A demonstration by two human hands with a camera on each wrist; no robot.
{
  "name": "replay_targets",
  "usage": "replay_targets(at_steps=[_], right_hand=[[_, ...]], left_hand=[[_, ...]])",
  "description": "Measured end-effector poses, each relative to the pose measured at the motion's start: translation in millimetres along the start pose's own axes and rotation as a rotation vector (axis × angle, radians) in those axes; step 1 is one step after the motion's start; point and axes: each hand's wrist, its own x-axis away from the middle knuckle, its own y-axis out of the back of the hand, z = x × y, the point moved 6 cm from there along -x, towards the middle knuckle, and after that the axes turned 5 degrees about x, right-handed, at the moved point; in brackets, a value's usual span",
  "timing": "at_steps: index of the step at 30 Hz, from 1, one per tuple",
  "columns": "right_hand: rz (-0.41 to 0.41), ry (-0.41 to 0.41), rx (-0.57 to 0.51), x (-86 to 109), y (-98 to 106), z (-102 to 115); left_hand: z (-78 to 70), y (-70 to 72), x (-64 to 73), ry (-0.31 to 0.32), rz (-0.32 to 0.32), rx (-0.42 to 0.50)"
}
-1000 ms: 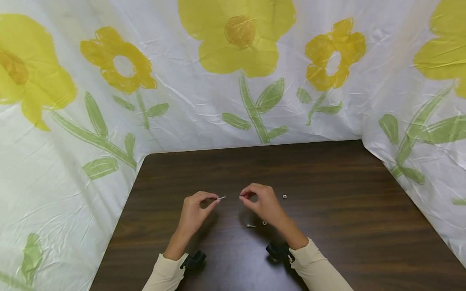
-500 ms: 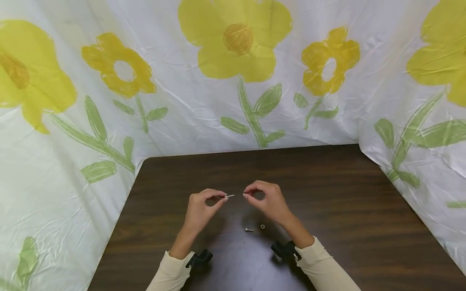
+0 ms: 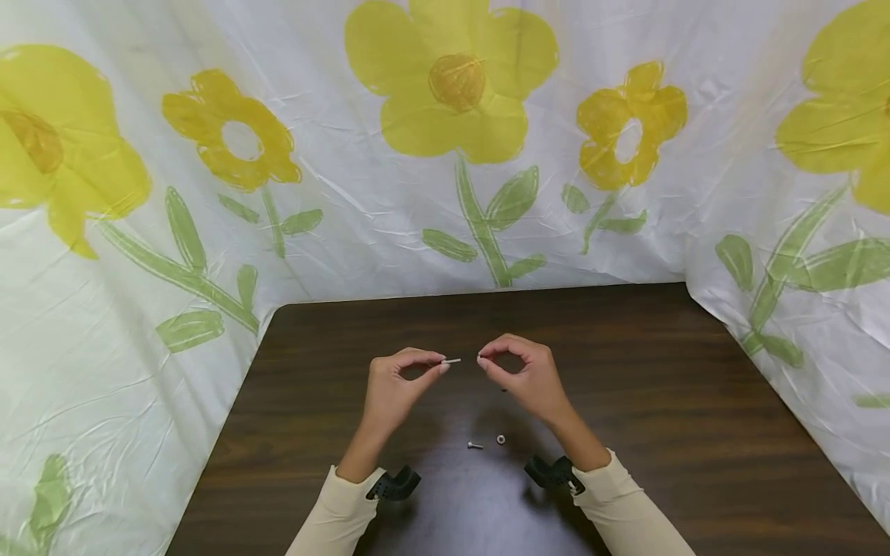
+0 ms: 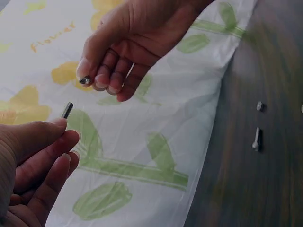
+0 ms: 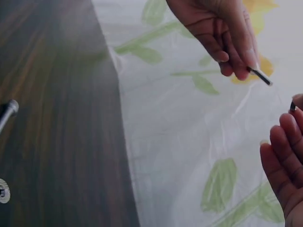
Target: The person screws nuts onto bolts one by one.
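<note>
My left hand (image 3: 392, 386) pinches a small metal bolt (image 4: 67, 110) between thumb and index finger, its threaded end sticking out toward the right hand. Opposite it, my right hand (image 3: 531, 378) holds a small metal nut (image 4: 85, 81) at the tips of thumb and index finger. A short gap separates the bolt's end from the nut, and both hands are raised over the table. In the right wrist view the bolt (image 5: 261, 76) points down and right toward the nut (image 5: 292, 107). The head of the held bolt is hidden by the fingers.
On the dark wooden table (image 3: 313, 432) lie a loose bolt (image 3: 475, 445) and a loose nut (image 3: 501, 439), side by side below the hands. A small dark bit (image 3: 504, 390) shows beneath the right hand. A flowered white curtain (image 3: 375, 255) hangs behind the table.
Both hands have risen in the head view and shifted right, and the gap between bolt and nut has narrowed. A nut seen earlier beyond the right hand is now out of sight.
</note>
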Motion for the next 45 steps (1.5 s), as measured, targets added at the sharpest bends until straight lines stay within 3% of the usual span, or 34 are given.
replay_targets(at_steps=[2,8,13,18,29,35,45], right_hand=[[-0.005,0.004,-0.022,1.7,0.0,-9.9],[-0.017,-0.025,-0.099,-1.2,1.7,-20.5],[-0.041,-0.037,-0.166,-5.7,3.8,-16.9],[-0.061,-0.039,-0.196,-8.8,4.0,-12.3],[-0.068,-0.003,-0.220,-9.6,2.2,-4.4],[-0.058,-0.005,-0.234,-9.5,0.7,-4.3],[-0.037,-0.011,-0.243,-9.2,-3.8,-4.7]], left_hand=[[-3.6,-0.6,-2.1,-0.002,0.003,0.026],[14.7,-2.5,-7.9,0.011,-0.008,0.079],[-13.3,-3.4,-16.5,0.002,-0.010,0.105],[-22.1,-4.4,-20.4,-0.011,0.013,0.156],[-1.3,-12.1,-17.1,-0.041,0.042,0.223],[-1.0,-11.9,-16.9,-0.069,0.022,0.244],[-1.1,-13.6,-15.4,-0.056,0.007,0.242]])
